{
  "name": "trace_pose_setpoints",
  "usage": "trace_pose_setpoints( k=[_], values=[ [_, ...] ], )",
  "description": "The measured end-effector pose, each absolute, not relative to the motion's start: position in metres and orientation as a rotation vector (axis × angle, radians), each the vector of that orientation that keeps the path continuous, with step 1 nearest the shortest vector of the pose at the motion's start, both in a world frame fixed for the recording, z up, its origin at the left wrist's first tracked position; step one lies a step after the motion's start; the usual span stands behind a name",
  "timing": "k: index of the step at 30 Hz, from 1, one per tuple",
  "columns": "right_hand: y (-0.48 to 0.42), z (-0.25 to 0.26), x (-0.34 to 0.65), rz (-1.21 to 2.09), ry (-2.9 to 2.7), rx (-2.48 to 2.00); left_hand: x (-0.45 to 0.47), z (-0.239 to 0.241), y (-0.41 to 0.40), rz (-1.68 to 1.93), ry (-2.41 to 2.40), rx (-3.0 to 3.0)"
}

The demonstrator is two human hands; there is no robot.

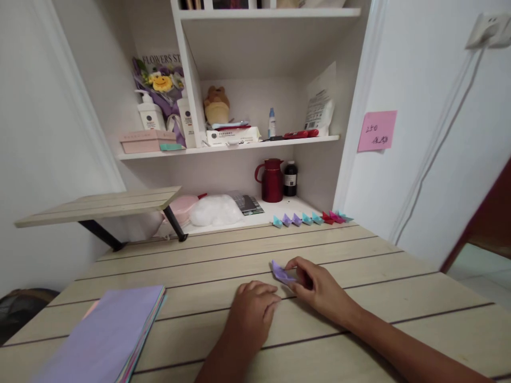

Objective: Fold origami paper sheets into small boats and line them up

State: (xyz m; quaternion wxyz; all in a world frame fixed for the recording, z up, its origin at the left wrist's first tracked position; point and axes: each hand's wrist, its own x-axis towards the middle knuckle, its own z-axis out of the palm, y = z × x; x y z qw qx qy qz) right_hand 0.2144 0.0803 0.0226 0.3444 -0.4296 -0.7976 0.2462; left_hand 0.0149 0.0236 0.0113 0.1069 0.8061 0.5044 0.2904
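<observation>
A small folded purple paper boat [281,272] sits tilted at the middle of the slatted wooden table [207,268]. My right hand [315,287] pinches its right end between thumb and fingers. Just left of and nearer than the boat, my left hand [253,311] hovers or rests low over the table, fingers loosely bent and apart from the thumb, with nothing seen in it. Along the far edge stands a row of several paper boats [306,218] in teal, purple, red and pink.
A stack of coloured paper [107,330], purple on top, lies at the front left. Behind it stands a small raised shelf [99,205] on black legs. Beyond the table are a white bundle [215,210], a red jug [272,181], a dark bottle [290,179] and white shelving [231,147].
</observation>
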Motion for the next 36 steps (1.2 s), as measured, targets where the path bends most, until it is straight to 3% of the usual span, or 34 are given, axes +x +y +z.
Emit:
trace_pose_setpoints(
  k=[18,30,36],
  values=[
    [0.09,0.018,0.22,0.67,-2.17,-1.075,0.027,0.01,0.017,0.919,1.473,2.371],
    [0.093,0.022,0.229,0.963,-2.174,-0.964,0.027,0.013,0.016,0.916,1.47,2.354],
    [0.094,0.023,0.234,0.913,-2.147,-1.002,0.026,0.012,0.016,0.949,1.451,2.361]
  ],
)
